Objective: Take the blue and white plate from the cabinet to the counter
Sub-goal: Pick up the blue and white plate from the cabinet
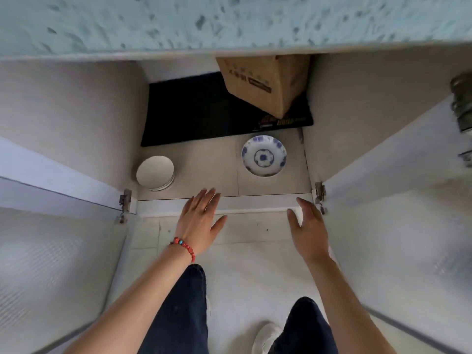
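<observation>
Plate: the blue and white plate [263,155] lies flat on the cabinet floor [204,172], at the right side near the front edge, close to the right inner wall.
Cabinet: both doors stand open; the left door [51,251] and right door [408,226] swing out to either side of the plate's shelf.
White dishes: a small stack of plain white dishes [155,173] sits well to the left of the plate, near the left hinge [124,203].
Mat: a black mat [194,113] covers the cabinet floor behind the plate.
Box: a brown cardboard box [265,83] stands on the mat, behind the plate.
Worktop: a speckled pale blue worktop [229,21] runs across above the cabinet opening.
Left hand: the left hand [201,221] hovers over the cabinet's front sill, left of and nearer than the plate; grip open, fingers spread, holding nothing. A red bead bracelet [182,246] circles the wrist.
Right hand: the right hand [309,226] hangs in front of the plate, by the right hinge; grip open and empty, apart from the plate.
Legs: dark trousers [178,315] and a white shoe [265,335] show above the pale floor.
</observation>
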Available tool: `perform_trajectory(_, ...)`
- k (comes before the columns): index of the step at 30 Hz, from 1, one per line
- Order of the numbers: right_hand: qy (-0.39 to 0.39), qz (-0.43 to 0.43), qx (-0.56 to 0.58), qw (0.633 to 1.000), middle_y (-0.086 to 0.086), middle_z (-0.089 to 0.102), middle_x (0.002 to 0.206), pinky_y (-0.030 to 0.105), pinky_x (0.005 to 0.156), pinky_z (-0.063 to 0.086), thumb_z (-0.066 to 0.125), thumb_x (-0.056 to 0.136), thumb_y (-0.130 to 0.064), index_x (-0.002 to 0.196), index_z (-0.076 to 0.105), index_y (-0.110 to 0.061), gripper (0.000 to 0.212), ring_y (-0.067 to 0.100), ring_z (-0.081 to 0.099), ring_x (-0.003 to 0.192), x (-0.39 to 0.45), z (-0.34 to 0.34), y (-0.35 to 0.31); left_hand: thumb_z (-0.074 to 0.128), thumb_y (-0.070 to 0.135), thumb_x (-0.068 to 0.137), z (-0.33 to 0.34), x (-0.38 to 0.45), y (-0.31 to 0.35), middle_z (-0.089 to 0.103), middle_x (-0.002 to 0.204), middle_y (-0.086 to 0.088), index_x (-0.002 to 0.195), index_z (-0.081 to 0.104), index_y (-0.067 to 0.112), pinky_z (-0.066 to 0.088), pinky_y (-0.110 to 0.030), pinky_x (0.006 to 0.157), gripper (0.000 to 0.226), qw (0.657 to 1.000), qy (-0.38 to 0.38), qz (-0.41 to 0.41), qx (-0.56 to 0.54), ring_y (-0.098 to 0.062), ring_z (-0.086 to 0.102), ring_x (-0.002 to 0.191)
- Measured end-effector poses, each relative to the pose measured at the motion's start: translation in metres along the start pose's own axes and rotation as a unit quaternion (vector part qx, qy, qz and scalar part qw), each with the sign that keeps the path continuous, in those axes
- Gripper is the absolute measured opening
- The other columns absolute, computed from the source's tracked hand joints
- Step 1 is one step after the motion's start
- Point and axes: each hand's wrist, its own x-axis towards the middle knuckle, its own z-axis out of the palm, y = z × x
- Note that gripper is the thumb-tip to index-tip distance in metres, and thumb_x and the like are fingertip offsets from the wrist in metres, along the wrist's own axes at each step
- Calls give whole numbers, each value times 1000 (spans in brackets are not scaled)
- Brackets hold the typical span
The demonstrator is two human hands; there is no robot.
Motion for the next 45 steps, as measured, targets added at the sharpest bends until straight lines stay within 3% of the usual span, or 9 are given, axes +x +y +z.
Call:
perform_trajectory(13, -4, -47, -36, 998, 20, 53, 127, 45, 94, 45, 46, 91, -23, 123, 45, -5, 37, 35, 47, 117, 166, 106, 78, 40, 42, 92, 140, 173, -53, 32, 149, -12, 139, 27, 11, 20, -36, 112, 58, 998, 34, 47, -12, -26, 24, 138)
perform_trajectory(18, -21, -45, -59, 997, 22, 55, 123, 47, 87, 49, 46, 91, -22, 120, 48, -4, 34, 37, 51, 111, 206, 135, 105, 46, 36, 91, 179, 223, -59, 40, 143, -17, 136, 33, 8, 30, -39, 107, 55, 992, 60, 19, -111, -31, 33, 133)
perform_trajectory(24, 21, 31, 88, 995, 24, 60, 115, 48, 89, 48, 52, 89, -16, 112, 55, -2, 27, 40, 55, 106, 236, 155, 128, 49, 30, 90, 202, 262, -71, 42, 141, -18, 135, 35, 8, 33, -40, 104, 51, 974, 73, -23, -214, -33, 37, 130)
perform_trajectory(27, 65, 71, 169, 981, 26, 63, 110, 38, 87, 42, 52, 86, -4, 113, 54, 2, 27, 40, 57, 103, 249, 162, 135, 53, 26, 89, 208, 278, -75, 52, 133, -18, 128, 45, 9, 41, -40, 98, 44, 961, 74, -47, -264, -32, 48, 121)
perform_trajectory(29, 61, 81, 158, 982, 22, 63, 108, 36, 85, 43, 51, 87, -6, 116, 53, -3, 30, 36, 58, 100, 258, 163, 140, 56, 23, 87, 211, 287, -74, 64, 117, -16, 114, 57, 9, 47, -35, 89, 30, 948, 69, -49, -307, -29, 59, 107)
perform_trajectory(32, 64, 88, 210, 972, 30, 63, 102, 50, 86, 46, 55, 83, 3, 104, 57, 4, 21, 35, 58, 88, 270, 168, 143, 59, 15, 85, 215, 296, -67, 70, 102, -16, 102, 64, 9, 52, -33, 80, 19, 922, 89, -59, -371, -30, 64, 95)
perform_trajectory(36, 57, 80, 196, 976, 31, 66, 94, 55, 83, 50, 55, 82, 0, 88, 64, 4, 12, 45, 61, 86, 278, 178, 142, 57, -1, 83, 218, 300, -60, 68, 104, -19, 104, 65, 6, 55, -50, 82, 24, 871, 89, -103, -472, -35, 63, 95)
perform_trajectory(41, 86, 81, 209, 971, 31, 68, 87, 63, 79, 50, 58, 81, 0, 82, 65, 9, 12, 47, 63, 86, 268, 188, 140, 63, -7, 77, 216, 295, -58, 67, 86, -9, 67, 67, 21, 57, -25, 55, 30, 791, 75, -170, -583, -24, 65, 76)
perform_trajectory(45, 101, 50, 221, 969, 22, 69, 83, 50, 77, 55, 57, 82, 0, 85, 67, 5, 12, 38, 65, 80, 250, 186, 140, 64, -7, 76, 215, 280, -59, 66, 88, -7, 83, 69, 11, 57, -25, 55, 20, 778, 85, -160, -602, -24, 65, 78)
